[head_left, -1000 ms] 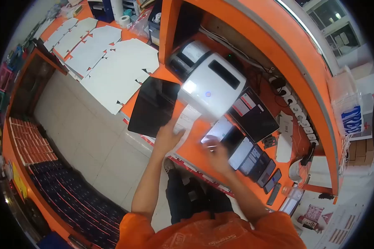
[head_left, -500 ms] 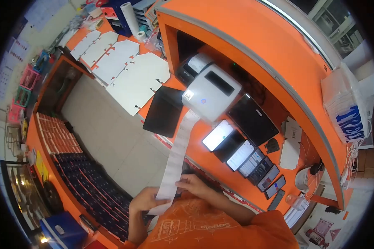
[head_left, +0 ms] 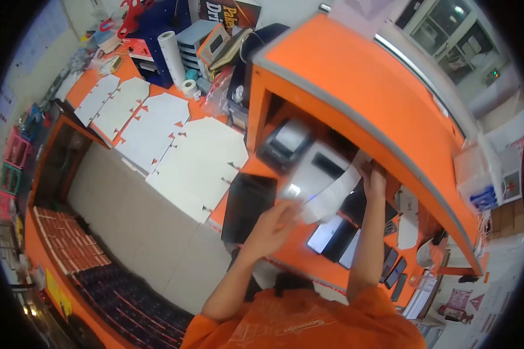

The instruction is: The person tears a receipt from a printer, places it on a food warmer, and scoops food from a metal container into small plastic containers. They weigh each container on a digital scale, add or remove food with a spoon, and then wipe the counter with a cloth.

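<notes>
A white label strip (head_left: 333, 195) curves across the front of a grey label printer (head_left: 300, 177) on the orange desk. My right hand (head_left: 374, 177) is raised at the printer's right side, closed around the upper end of the strip. My left hand (head_left: 273, 227) reaches to the printer's front left corner, fingers stretched out beside the lower end of the strip; whether they touch it is blurred. A black tablet (head_left: 249, 203) lies left of the printer. Several phones (head_left: 326, 234) lie in a row below it, partly hidden by my right forearm.
An orange shelf (head_left: 355, 64) arches over the printer. A second, dark printer (head_left: 284, 145) stands behind it. White cut sheets (head_left: 201, 163) lie along the desk to the left. A paper roll (head_left: 170, 55) stands at the back. Stacked boxed goods (head_left: 122, 291) fill the lower left.
Both hands have moved up from my chest to the printer, bringing the strip with them. The strip, which hung down toward me, now loops at the printer's front. My left hand has released it.
</notes>
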The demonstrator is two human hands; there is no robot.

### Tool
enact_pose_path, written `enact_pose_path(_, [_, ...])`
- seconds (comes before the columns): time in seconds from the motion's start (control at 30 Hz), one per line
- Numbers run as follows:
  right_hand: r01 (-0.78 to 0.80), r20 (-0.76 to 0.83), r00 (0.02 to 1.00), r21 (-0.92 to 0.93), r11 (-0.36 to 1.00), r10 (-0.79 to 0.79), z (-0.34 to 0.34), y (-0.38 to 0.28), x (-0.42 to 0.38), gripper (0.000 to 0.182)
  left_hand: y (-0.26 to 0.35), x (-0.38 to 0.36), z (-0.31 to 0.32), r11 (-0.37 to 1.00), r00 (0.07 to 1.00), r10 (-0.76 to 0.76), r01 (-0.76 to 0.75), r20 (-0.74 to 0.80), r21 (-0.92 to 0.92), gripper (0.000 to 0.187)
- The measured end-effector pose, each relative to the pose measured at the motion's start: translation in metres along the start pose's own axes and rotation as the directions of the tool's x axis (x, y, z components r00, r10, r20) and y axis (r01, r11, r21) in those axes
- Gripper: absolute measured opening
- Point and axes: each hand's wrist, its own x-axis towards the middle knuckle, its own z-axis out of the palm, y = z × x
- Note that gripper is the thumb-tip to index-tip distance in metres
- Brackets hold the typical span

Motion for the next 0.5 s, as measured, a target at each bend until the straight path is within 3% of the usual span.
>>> enact_pose_path(0.03, [0.015,0.000,1.000,-0.015,1.000,-0.015,0.023,-0.011,0.002,0.038,-0.014,-0.001,-0.019,0.996,0.998,-0.033,0.028,0.046,0.090,0.037])
enact_pose_path(0.07, [0.282,0.116,0.958,-0.547,0.788,-0.262,0.049,-0.013,0.000,0.046,-0.019,0.003,-0.035,0.996,0.998,-0.025,0.021,0.052,0.087,0.037])
enact_pose_path(0.1, [0.439,0.325,0.867,-0.856,0.272,-0.377,0.071,-0.008,-0.005,0.054,-0.023,0.005,-0.050,0.976,0.978,-0.206,0.203,0.021,0.083,0.037])
enact_pose_path(0.13, [0.488,0.417,0.849,-0.854,0.180,-0.325,0.103,-0.008,0.002,0.048,-0.029,0.008,-0.060,0.918,0.921,-0.389,0.388,0.000,0.079,0.036])
enact_pose_path(0.17, [0.438,0.400,0.879,-0.892,0.110,-0.260,0.134,0.003,0.018,0.049,-0.043,0.018,-0.066,0.913,0.915,-0.403,0.399,0.031,0.085,0.036])
enact_pose_path(0.2, [0.393,0.381,0.905,-0.919,0.030,-0.191,0.166,0.013,0.032,0.049,-0.059,0.032,-0.069,0.927,0.974,-0.229,0.219,-0.006,0.304,0.036])
enact_pose_path(0.23, [0.386,0.365,0.919,-0.910,0.148,-0.152,0.208,-0.020,0.023,0.052,-0.069,0.048,-0.070,0.863,1.000,-0.025,0.027,-0.011,0.505,0.037])
enact_pose_path(0.27, [0.385,0.363,0.918,-0.913,0.138,-0.159,0.211,-0.016,0.027,0.052,-0.070,0.065,-0.068,0.832,0.991,-0.132,0.098,0.024,0.546,0.046])
enact_pose_path(0.3, [0.412,0.384,0.909,-0.887,0.210,-0.159,0.214,-0.008,0.031,0.051,-0.082,0.081,-0.065,0.837,0.993,-0.118,0.087,0.023,0.540,0.046])
enact_pose_path(0.4, [0.467,0.444,0.881,-0.771,0.432,-0.161,0.216,0.029,0.042,0.050,-0.132,0.127,-0.057,0.742,1.000,0.010,-0.004,-0.005,0.670,0.061])
enact_pose_path(0.47, [0.483,0.493,0.857,-0.673,0.560,-0.146,0.215,0.049,0.046,0.049,-0.149,0.152,-0.052,0.594,0.993,0.115,-0.053,-0.020,0.803,0.074])
enact_pose_path(0.5, [0.488,0.523,0.840,-0.614,0.620,-0.143,0.215,0.051,0.046,0.048,-0.158,0.164,-0.050,0.630,0.994,0.091,-0.009,-0.063,0.776,0.079])
